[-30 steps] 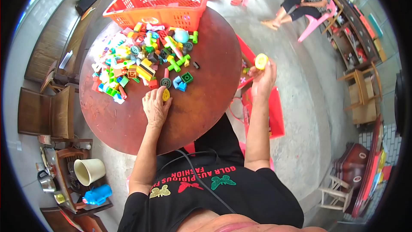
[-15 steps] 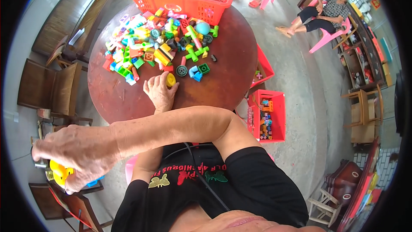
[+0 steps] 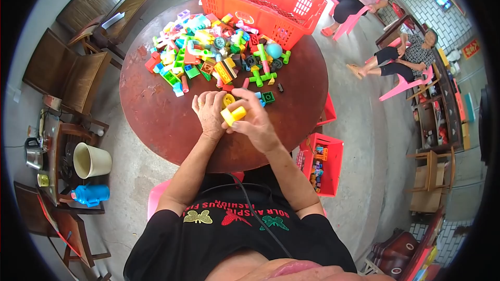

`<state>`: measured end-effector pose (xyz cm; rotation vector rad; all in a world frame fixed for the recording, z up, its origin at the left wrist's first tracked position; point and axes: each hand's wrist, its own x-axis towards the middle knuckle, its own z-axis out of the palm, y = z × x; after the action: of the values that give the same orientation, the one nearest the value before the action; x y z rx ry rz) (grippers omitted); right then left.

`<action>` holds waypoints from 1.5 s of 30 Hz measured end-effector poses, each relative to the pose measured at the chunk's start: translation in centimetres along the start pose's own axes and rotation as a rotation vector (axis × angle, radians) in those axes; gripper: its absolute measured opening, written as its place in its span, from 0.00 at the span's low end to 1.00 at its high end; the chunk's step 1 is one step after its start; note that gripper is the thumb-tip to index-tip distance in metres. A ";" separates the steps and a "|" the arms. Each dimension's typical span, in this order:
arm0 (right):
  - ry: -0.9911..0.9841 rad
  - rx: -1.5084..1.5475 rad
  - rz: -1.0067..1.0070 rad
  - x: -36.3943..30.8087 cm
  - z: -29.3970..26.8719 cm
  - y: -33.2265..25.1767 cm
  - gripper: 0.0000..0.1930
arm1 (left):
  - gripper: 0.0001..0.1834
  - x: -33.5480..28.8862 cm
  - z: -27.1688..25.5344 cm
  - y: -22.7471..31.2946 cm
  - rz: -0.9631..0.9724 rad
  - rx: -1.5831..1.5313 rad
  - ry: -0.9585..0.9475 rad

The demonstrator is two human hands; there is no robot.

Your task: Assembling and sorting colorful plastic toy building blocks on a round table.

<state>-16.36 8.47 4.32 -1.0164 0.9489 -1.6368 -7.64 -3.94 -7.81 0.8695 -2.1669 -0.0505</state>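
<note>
My right hand (image 3: pixel 256 119) grips a yellow plastic piece (image 3: pixel 233 115) just above the round brown table (image 3: pixel 166 119). My left hand (image 3: pixel 209 112) lies beside it on the table, fingers around a small yellow round piece (image 3: pixel 228 100). The two hands touch near the table's middle. A heap of colourful plastic building pieces (image 3: pixel 208 52) is spread just beyond them. A green cross piece (image 3: pixel 262 77) and a green square block (image 3: pixel 268 97) lie close to my right hand.
An orange basket (image 3: pixel 260 0) stands at the table's far edge. Red crates (image 3: pixel 323 161) with small pieces sit on the floor to the right. Wooden chairs (image 3: pixel 67 73) stand left; a cream bucket (image 3: pixel 91 160) and blue flask (image 3: pixel 89 194) lower left. Two people sit on pink chairs (image 3: pixel 401 86) far right.
My right hand swung from the far right across to the low left with the yellow piece, then came back up to meet my left hand at the table.
</note>
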 end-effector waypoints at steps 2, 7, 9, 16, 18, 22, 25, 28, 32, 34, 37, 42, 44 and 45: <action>-0.185 -0.135 -0.193 -0.5 0.8 -5.1 0.25 | 0.24 0.4 -0.7 0.3 -0.039 -0.066 0.069; -0.931 0.378 -0.367 -1.9 0.3 -11.9 0.21 | 0.33 0.7 -1.8 0.9 -0.069 -0.104 -0.007; -0.588 0.401 -0.297 -2.9 -1.7 -10.6 0.22 | 0.33 1.1 -1.4 2.0 -0.078 -0.076 -0.078; -1.010 0.296 -0.386 3.6 2.0 -12.7 0.15 | 0.34 0.8 -0.8 0.0 -0.080 -0.115 -0.054; -1.065 0.355 -0.364 5.4 3.3 -11.7 0.14 | 0.33 1.0 -1.1 -0.4 -0.075 -0.134 -0.027; -1.227 -0.077 -0.307 8.3 11.1 -6.9 0.32 | 0.32 1.4 -0.5 0.4 -0.084 -0.152 0.034; -1.272 -0.379 -0.537 6.9 16.3 -6.5 0.32 | 0.33 1.6 -1.1 0.7 -0.093 -0.186 0.019; -1.219 -0.297 -0.396 7.6 13.8 -4.6 0.33 | 0.35 0.8 -1.2 0.3 -0.074 -0.205 0.029; -0.829 0.153 -0.115 6.8 4.3 -0.1 0.37 | 0.34 0.2 -0.4 -0.8 -0.073 -0.207 0.183; -0.662 0.607 0.048 4.4 -0.5 1.2 0.35 | 0.31 0.3 0.0 -0.8 -0.093 -0.233 0.100; -0.184 0.636 0.121 -0.1 -6.2 1.5 0.29 | 0.37 0.9 -0.7 -0.4 -0.081 -0.300 0.080; 0.214 0.659 0.043 -6.4 -10.2 0.3 0.29 | 0.34 1.7 -1.2 -0.2 -0.039 -0.331 0.103; 0.271 0.617 0.120 -8.3 -10.4 0.6 0.27 | 0.34 1.3 -2.0 -0.6 -0.010 -0.351 0.115; 0.269 0.594 0.163 -9.6 -11.4 1.4 0.26 | 0.34 1.1 -2.3 -0.3 -0.013 -0.379 0.101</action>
<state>-24.63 18.73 -2.76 -0.3147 0.6266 -1.7866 -6.39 -4.30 -5.59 0.6518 -1.9696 -0.4023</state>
